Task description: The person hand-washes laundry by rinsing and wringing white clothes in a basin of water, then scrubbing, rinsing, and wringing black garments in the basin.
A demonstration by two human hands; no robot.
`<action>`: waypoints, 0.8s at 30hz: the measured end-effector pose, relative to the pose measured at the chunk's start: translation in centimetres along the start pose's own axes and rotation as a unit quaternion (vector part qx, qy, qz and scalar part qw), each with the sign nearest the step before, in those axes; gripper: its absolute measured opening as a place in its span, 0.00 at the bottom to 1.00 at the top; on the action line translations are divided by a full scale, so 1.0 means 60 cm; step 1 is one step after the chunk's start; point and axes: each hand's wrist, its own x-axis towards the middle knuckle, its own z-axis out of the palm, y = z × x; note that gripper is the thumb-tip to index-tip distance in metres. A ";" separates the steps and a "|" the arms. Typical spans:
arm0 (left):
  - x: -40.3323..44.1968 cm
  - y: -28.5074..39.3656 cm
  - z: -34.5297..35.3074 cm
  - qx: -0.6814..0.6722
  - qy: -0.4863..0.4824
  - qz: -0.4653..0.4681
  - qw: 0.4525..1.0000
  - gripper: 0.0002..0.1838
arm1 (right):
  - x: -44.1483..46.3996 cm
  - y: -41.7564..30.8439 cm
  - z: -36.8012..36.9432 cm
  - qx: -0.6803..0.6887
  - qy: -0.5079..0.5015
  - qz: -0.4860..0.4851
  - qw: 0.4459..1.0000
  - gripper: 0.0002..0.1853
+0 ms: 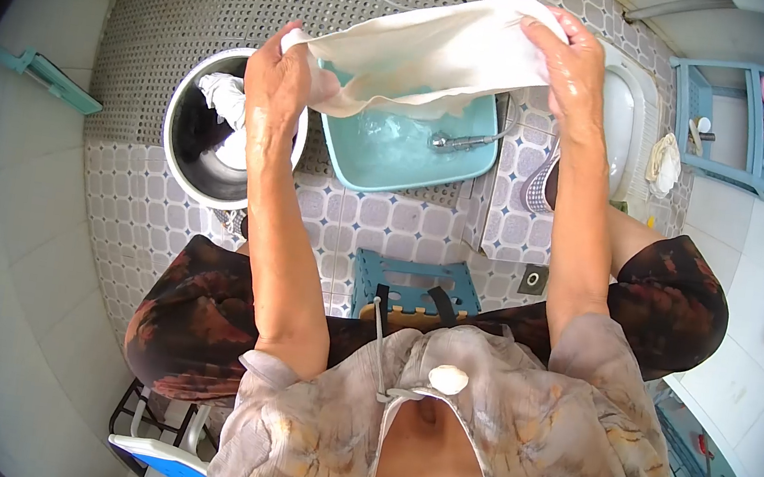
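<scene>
A cream-white cloth point(435, 53) is stretched out between my two hands above a turquoise basin point(344, 161). My left hand point(279, 80) is closed on the cloth's left end. The right end is gripped in my right hand point(574, 66), whose skin looks wet. Water point(394, 144) stands in the basin, and a shower head point(458, 140) lies over its right part with the spray end in the water. Just beside my left forearm is a round metal bucket point(181, 164) with white fabric point(223, 97) and something dark inside.
A blue step stool point(415, 277) stands between my legs. Grey perforated matting point(168, 27) covers the far floor. To the right are a squat toilet point(626, 107), a patterned container point(538, 187) and a blue shelf point(722, 114). A floor drain point(534, 280) lies near my right knee.
</scene>
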 end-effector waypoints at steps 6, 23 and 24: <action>-0.032 0.033 0.030 -0.142 -0.033 -0.028 0.989 0.24 | -0.025 0.015 -0.002 -0.103 0.040 -0.060 0.992 0.14; -0.104 -0.363 0.224 0.162 -0.270 -0.103 0.943 0.21 | -0.044 0.397 0.163 -0.499 -0.150 0.184 0.833 0.64; -0.102 -0.353 0.223 0.143 -0.285 -0.126 0.939 0.21 | -0.066 0.397 0.186 -0.522 -0.155 0.184 0.818 0.65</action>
